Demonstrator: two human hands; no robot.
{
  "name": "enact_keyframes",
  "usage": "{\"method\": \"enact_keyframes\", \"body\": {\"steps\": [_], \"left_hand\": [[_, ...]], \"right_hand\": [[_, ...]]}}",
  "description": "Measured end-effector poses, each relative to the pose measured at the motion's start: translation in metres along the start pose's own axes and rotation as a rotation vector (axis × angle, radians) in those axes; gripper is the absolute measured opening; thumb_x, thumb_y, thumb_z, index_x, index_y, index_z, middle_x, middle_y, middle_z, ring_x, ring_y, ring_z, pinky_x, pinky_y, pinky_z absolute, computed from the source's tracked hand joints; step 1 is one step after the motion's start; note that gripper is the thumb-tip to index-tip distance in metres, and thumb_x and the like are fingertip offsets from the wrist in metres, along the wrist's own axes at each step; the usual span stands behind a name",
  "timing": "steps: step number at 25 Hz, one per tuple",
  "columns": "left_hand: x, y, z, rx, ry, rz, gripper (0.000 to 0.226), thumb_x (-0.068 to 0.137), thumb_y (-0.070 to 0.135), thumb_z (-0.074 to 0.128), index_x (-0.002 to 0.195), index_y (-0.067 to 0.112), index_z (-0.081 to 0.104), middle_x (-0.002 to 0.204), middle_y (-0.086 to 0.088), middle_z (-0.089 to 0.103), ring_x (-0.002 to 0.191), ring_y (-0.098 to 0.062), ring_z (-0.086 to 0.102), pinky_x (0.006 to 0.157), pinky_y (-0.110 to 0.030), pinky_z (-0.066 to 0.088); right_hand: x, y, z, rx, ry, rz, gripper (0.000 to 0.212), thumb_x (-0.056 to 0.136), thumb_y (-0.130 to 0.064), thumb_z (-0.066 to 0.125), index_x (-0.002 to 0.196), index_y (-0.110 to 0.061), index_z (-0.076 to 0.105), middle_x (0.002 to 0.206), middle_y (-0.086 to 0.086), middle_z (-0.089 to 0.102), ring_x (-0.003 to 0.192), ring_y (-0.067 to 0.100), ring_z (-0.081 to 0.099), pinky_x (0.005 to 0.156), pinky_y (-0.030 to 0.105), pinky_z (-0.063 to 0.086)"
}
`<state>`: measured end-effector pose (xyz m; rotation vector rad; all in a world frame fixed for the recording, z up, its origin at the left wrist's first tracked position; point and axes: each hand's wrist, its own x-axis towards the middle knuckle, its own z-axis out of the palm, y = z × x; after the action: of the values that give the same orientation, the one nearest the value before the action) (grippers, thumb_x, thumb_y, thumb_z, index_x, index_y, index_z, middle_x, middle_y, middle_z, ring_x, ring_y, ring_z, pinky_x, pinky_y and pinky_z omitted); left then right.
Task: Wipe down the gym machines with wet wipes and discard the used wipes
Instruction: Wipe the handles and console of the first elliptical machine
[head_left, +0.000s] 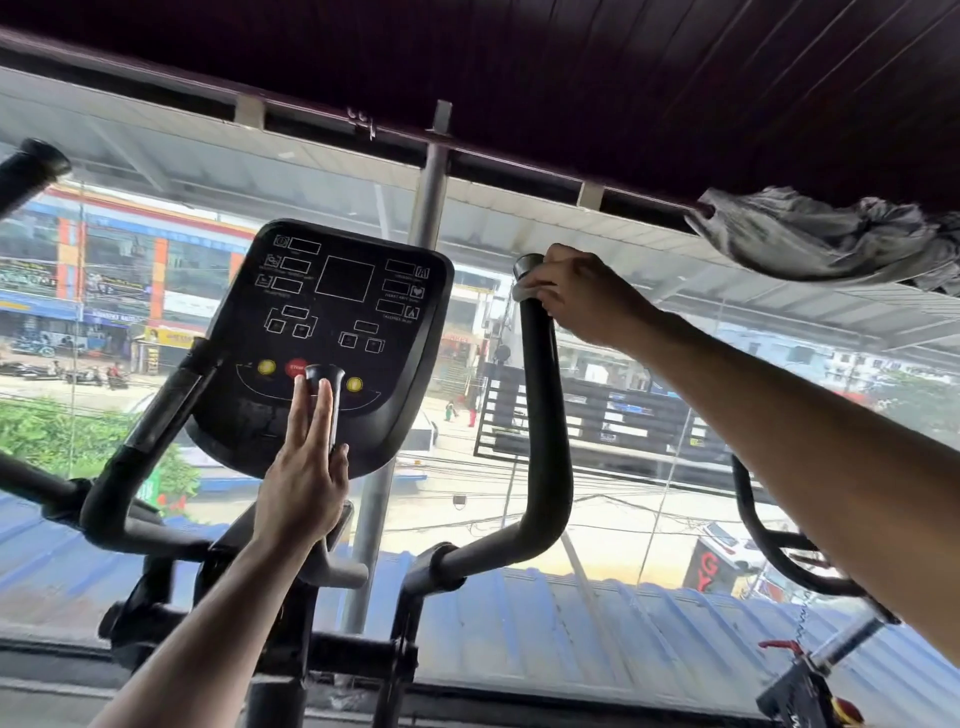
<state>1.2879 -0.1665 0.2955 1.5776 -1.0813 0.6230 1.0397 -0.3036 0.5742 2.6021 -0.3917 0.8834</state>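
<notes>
your right hand (582, 299) is up at the top of the tall curved black handlebar (543, 405) on the right side of the dark exercise machine, fingers curled round the bar just below its rounded end cap. a pale, crumpled wet wipe (524, 291) is pressed between those fingers and the bar; only a small edge of it shows, peeking out on the left side of your grip, so most of the wipe is hidden under your palm.

your left hand (304, 467) is held flat and upright, fingers straight and close together, resting against the short black centre grip post (326, 395) that rises in front of the black console panel (327, 332) with its blank display windows, yellow buttons and red stop button (297, 368). the fingertips reach up near the flared top of the post; the thumb lies alongside it. it holds nothing.

the matching left black handlebar (140, 441) stands untouched, well apart from both hands. a grey rumpled cloth (831, 244) hangs from the dark ceiling beam at upper right, above your right forearm. beyond the big glass window (649, 493) are a street and buildings.
</notes>
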Motion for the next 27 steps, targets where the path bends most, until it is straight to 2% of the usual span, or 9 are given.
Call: {"method": "enact_keyframes", "body": {"steps": [4,7,9,12,16,18,20,23,27], "left_hand": [[0.001,0.002,0.002,0.021,0.001,0.003,0.085,0.099,0.007,0.059,0.167,0.025,0.011,0.175,0.003,-0.003,0.112,-0.047,0.067,0.062,-0.034,0.047],[-0.001,0.003,0.002,0.042,0.000,0.001,0.084,0.099,0.008,0.058,0.167,0.023,0.011,0.175,0.001,-0.003,0.113,-0.046,0.067,0.063,-0.038,0.053],[0.000,0.002,0.001,0.047,-0.005,-0.003,0.083,0.100,0.009,0.057,0.167,0.023,0.010,0.175,0.002,-0.005,0.116,-0.046,0.066,0.065,-0.041,0.056],[0.001,0.002,0.001,0.048,-0.018,0.004,0.083,0.100,0.009,0.056,0.167,0.023,0.009,0.175,0.002,-0.007,0.123,-0.046,0.062,0.066,-0.043,0.059],[0.000,-0.001,0.000,0.047,-0.035,0.000,0.082,0.102,0.012,0.056,0.167,0.025,0.008,0.175,0.003,-0.007,0.123,-0.048,0.061,0.068,-0.047,0.060],[0.002,-0.003,0.001,0.027,-0.044,-0.010,0.080,0.103,0.016,0.055,0.167,0.025,0.009,0.175,0.004,-0.006,0.124,-0.048,0.060,0.068,-0.049,0.060],[0.004,-0.004,0.001,0.016,-0.041,-0.002,0.076,0.105,0.020,0.054,0.167,0.025,0.010,0.175,0.005,-0.005,0.127,-0.046,0.060,0.069,-0.050,0.060],[0.003,-0.005,0.001,0.008,-0.043,0.004,0.074,0.105,0.021,0.053,0.167,0.024,0.012,0.175,0.004,-0.004,0.128,-0.046,0.059,0.068,-0.049,0.061],[0.005,0.000,-0.001,0.018,-0.055,-0.006,0.070,0.107,0.026,0.049,0.166,0.023,0.012,0.175,0.000,-0.002,0.137,-0.044,0.051,0.079,-0.055,0.060]], "right_hand": [[-0.041,-0.011,0.020,0.063,0.116,0.062,0.028,0.095,0.000,0.060,0.111,-0.013,0.078,0.097,-0.007,0.053,0.086,0.013,0.058,0.079,0.022,0.041],[-0.086,-0.023,0.027,0.144,0.162,0.017,0.028,0.090,0.004,0.066,0.110,-0.012,0.077,0.096,-0.002,0.062,0.081,0.013,0.061,0.076,0.025,0.047],[-0.101,-0.026,0.026,0.174,0.117,-0.016,0.026,0.089,0.004,0.069,0.108,-0.012,0.077,0.098,0.000,0.067,0.083,0.014,0.066,0.077,0.027,0.052],[-0.096,-0.014,0.008,0.260,-0.001,0.041,0.020,0.089,-0.004,0.075,0.103,-0.017,0.079,0.094,-0.016,0.069,0.082,0.004,0.067,0.076,0.021,0.053],[-0.066,-0.008,0.015,0.300,0.234,0.151,0.013,0.092,-0.010,0.072,0.103,-0.016,0.078,0.097,-0.005,0.072,0.083,0.011,0.068,0.078,0.016,0.053],[-0.066,-0.018,0.031,0.322,0.328,0.221,0.009,0.093,-0.011,0.071,0.100,-0.013,0.077,0.101,0.001,0.074,0.085,0.014,0.068,0.079,0.023,0.055],[-0.081,-0.028,0.042,0.348,0.357,0.255,0.015,0.091,0.000,0.068,0.097,-0.012,0.074,0.103,-0.004,0.075,0.088,0.009,0.069,0.080,0.027,0.056],[-0.116,-0.036,0.043,0.352,0.326,0.217,0.022,0.088,0.008,0.066,0.094,-0.012,0.072,0.097,-0.026,0.068,0.084,-0.008,0.065,0.075,0.011,0.051],[-0.117,-0.033,0.019,0.406,0.116,0.253,0.020,0.089,-0.006,0.075,0.088,-0.026,0.070,0.089,-0.019,0.072,0.071,-0.001,0.069,0.068,0.016,0.049]]}}
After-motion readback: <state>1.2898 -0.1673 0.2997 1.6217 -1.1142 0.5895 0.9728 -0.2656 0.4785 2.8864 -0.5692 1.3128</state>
